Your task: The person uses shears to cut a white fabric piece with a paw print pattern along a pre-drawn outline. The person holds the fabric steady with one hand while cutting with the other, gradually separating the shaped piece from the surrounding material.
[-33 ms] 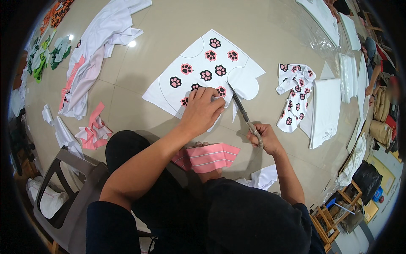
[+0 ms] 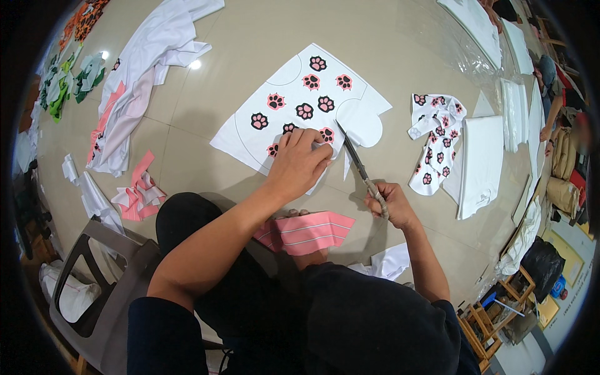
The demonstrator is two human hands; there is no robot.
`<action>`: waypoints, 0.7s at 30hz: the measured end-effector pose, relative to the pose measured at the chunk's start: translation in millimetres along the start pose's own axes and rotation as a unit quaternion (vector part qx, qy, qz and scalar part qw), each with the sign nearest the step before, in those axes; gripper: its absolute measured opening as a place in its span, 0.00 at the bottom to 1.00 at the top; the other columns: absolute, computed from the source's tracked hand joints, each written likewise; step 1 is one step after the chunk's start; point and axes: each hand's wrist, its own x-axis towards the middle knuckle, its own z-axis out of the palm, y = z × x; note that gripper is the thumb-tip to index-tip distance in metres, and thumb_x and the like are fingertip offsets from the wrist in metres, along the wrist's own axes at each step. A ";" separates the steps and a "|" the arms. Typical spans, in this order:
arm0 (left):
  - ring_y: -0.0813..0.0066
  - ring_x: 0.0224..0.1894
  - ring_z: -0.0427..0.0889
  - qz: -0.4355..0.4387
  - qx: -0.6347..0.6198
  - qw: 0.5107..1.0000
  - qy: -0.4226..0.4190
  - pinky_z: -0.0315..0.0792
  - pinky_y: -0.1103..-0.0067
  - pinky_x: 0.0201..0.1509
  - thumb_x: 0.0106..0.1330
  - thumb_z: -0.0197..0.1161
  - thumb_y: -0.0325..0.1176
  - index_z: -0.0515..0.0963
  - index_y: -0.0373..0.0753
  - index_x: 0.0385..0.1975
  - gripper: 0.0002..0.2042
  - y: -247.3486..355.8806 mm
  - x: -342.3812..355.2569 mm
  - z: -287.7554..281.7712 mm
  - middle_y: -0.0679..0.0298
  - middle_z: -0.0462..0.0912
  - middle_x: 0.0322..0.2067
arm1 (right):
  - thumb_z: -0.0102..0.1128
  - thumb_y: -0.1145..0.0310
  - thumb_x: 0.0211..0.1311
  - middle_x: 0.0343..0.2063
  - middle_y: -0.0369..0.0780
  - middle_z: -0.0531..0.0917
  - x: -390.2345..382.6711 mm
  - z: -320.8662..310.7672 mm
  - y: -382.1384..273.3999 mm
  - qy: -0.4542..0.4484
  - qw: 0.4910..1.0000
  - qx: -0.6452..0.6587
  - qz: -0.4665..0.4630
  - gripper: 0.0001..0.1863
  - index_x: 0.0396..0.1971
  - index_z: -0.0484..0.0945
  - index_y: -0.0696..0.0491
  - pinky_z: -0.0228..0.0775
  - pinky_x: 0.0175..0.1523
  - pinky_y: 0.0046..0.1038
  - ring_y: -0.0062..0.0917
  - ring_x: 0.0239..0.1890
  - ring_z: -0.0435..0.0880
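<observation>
A white fabric piece (image 2: 279, 84) with pink and black paw prints lies flat on the tiled floor, thin curved outlines marked on it. My left hand (image 2: 300, 159) rests on its near part, fingers bent and closed on the cloth; the fingertips are partly hidden. Long dark scissors (image 2: 357, 159) with wrapped handles are gripped in my right hand (image 2: 392, 204). Their blades reach the right side of the piece, where a rounded plain white part (image 2: 362, 125) adjoins the print. Pink striped cloth (image 2: 315, 232) lies over my foot, close to me.
Paw-print scraps (image 2: 437, 144) and a folded white fabric stack (image 2: 482, 165) lie to the right. Long white cloth (image 2: 147, 62) and pink striped scraps (image 2: 140, 194) spread on the left. A grey plastic chair (image 2: 103, 281) stands near left. Another person's arm (image 2: 551, 119) shows far right.
</observation>
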 end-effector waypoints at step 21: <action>0.63 0.51 0.74 0.003 -0.001 1.000 0.009 0.62 0.63 0.54 0.63 0.69 0.32 0.81 0.47 0.36 0.05 0.0 -0.2 -1.5 0.66 0.77 0.47 | 0.71 0.71 0.60 0.20 0.32 0.79 -4.6 27.0 14.6 0.044 0.999 0.018 -0.014 0.07 0.30 0.80 0.56 0.67 0.26 0.20 0.14 0.20 0.75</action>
